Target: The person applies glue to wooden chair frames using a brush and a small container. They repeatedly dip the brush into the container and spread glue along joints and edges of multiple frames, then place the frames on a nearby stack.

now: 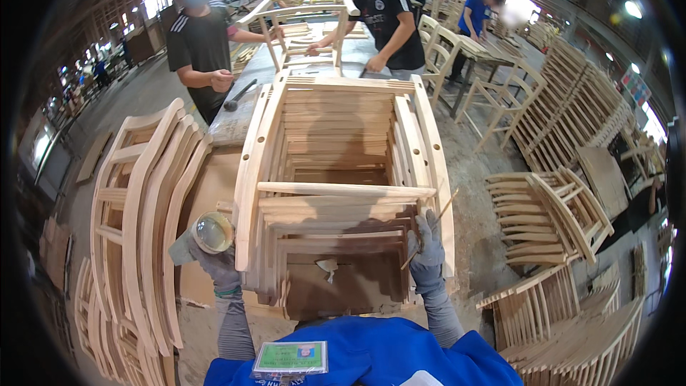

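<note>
A stack of pale wooden chair frames [336, 171] stands on the table [214, 193] right in front of me, filling the middle of my view. Just to its left leans a row of curved chair backs [143, 229]. My gloved left hand [218, 261] sits at the stack's lower left corner, fingers clamped around a small round container [212, 232]. My gloved right hand [427, 254] rests against the stack's right side, fingers closed on a thin stick [429, 232].
</note>
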Demonstrator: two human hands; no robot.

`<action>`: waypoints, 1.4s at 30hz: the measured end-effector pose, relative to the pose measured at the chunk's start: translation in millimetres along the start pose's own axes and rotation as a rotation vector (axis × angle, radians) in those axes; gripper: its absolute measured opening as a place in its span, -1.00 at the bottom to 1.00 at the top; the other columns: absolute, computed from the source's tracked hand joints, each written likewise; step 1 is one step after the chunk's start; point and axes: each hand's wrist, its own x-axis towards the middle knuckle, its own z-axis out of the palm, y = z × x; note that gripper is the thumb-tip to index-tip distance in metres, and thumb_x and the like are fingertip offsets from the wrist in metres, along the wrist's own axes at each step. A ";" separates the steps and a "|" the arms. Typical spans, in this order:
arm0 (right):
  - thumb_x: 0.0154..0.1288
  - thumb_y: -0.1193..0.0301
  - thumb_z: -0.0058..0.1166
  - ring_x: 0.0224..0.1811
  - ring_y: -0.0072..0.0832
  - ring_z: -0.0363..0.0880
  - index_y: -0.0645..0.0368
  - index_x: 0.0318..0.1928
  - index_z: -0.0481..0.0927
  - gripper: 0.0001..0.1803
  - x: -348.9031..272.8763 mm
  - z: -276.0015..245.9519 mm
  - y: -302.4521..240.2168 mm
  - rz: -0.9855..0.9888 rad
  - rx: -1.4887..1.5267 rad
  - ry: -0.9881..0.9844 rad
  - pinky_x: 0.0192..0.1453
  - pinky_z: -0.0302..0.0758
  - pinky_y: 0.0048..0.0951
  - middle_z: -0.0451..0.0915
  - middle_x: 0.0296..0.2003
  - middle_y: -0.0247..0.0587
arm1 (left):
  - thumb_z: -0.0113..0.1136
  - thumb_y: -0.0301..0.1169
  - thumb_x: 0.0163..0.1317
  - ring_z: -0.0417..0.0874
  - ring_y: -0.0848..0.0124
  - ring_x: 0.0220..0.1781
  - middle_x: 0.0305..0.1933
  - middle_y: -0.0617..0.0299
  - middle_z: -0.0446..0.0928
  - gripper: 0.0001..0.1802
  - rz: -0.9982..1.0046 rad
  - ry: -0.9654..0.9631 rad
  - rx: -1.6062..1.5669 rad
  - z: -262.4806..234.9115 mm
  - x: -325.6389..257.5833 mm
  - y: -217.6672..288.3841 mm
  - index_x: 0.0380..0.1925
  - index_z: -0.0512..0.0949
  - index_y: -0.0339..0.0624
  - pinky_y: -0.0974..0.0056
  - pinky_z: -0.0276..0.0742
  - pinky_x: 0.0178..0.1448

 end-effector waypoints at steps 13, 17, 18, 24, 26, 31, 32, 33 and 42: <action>0.18 0.51 0.04 0.20 0.01 0.30 0.21 0.07 0.42 -0.60 0.7 -3.8 2.6 -0.044 -0.067 -0.018 0.20 0.33 -0.23 0.35 0.11 0.19 | 0.03 -0.23 0.25 0.40 0.23 0.14 0.18 0.15 0.28 -0.51 -0.107 0.076 -0.212 16.9 1.7 5.8 0.15 0.22 -0.08 0.08 0.47 0.17; 0.20 0.50 0.01 0.22 0.03 0.26 0.23 0.07 0.42 -0.61 -2.4 -3.2 1.6 -0.036 -0.022 -0.024 0.26 0.24 -0.17 0.31 0.14 0.19 | -0.11 0.00 0.28 0.41 0.18 0.14 0.16 0.15 0.32 -0.46 -0.110 0.119 -0.191 21.4 1.3 5.8 0.14 0.27 -0.06 -0.04 0.43 0.18; 0.19 0.50 0.02 0.21 0.00 0.28 0.22 0.05 0.44 -0.63 -2.2 -4.0 1.7 -0.042 -0.025 -0.015 0.28 0.22 -0.16 0.34 0.12 0.16 | -0.09 0.03 0.26 0.41 0.16 0.14 0.16 0.15 0.33 -0.44 -0.144 0.134 -0.299 16.8 4.0 5.0 0.14 0.28 -0.06 -0.08 0.40 0.19; 0.15 0.52 0.05 0.17 -0.04 0.34 0.16 0.00 0.47 -0.65 -0.5 -5.8 0.1 -0.172 -0.121 -0.072 0.32 0.16 -0.11 0.40 0.08 0.10 | 0.23 -0.66 0.01 0.37 0.26 0.15 0.19 0.09 0.24 -0.26 -0.011 0.072 -0.147 6.8 2.3 2.7 0.19 0.13 -0.15 0.12 0.45 0.19; 0.14 0.51 0.05 0.18 -0.06 0.34 0.13 -0.01 0.48 -0.65 -0.7 -7.1 -0.6 -0.212 -0.156 -0.109 0.32 0.14 -0.06 0.41 0.08 0.06 | 0.13 -0.46 0.08 0.38 0.22 0.15 0.18 0.09 0.27 -0.38 -0.043 0.116 -0.165 21.2 0.3 4.3 0.18 0.17 -0.13 0.06 0.43 0.20; 0.13 0.47 0.06 0.21 -0.07 0.32 0.07 0.01 0.46 -0.62 -1.6 -3.5 -5.5 -0.259 -0.185 -0.213 0.32 0.07 0.10 0.41 0.10 -0.02 | -0.04 -0.06 0.26 0.43 0.14 0.13 0.17 0.05 0.32 -0.46 -0.078 0.123 -0.345 2.3 4.2 12.5 0.16 0.24 -0.09 -0.01 0.39 0.22; 0.11 0.47 0.07 0.21 -0.07 0.31 0.05 0.01 0.46 -0.61 -2.6 -1.4 -7.6 -0.290 -0.220 -0.243 0.32 0.04 0.14 0.40 0.11 -0.04 | -0.03 -0.08 0.26 0.43 0.15 0.13 0.17 0.06 0.33 -0.47 0.126 0.127 0.151 -0.1 0.3 9.4 0.15 0.25 -0.09 0.00 0.38 0.23; 0.10 0.47 0.08 0.22 -0.07 0.30 0.04 0.01 0.46 -0.60 -5.9 0.0 -4.8 -0.301 -0.288 -0.274 0.32 0.01 0.17 0.40 0.12 -0.07 | -0.02 -0.10 0.26 0.44 0.15 0.13 0.17 0.08 0.34 -0.49 0.298 0.104 0.629 35.0 -3.3 6.9 0.14 0.27 -0.10 0.01 0.37 0.24; 0.01 0.58 0.04 0.23 -0.21 0.31 -0.04 -0.02 0.50 -0.55 -25.3 -7.4 -57.7 -0.644 0.133 -0.352 0.32 0.16 0.03 0.43 0.08 -0.17 | 0.00 -0.19 0.26 0.45 0.20 0.10 0.13 0.14 0.37 -0.59 0.039 0.203 -0.074 24.4 -2.1 8.1 0.05 0.35 -0.13 0.04 0.41 0.21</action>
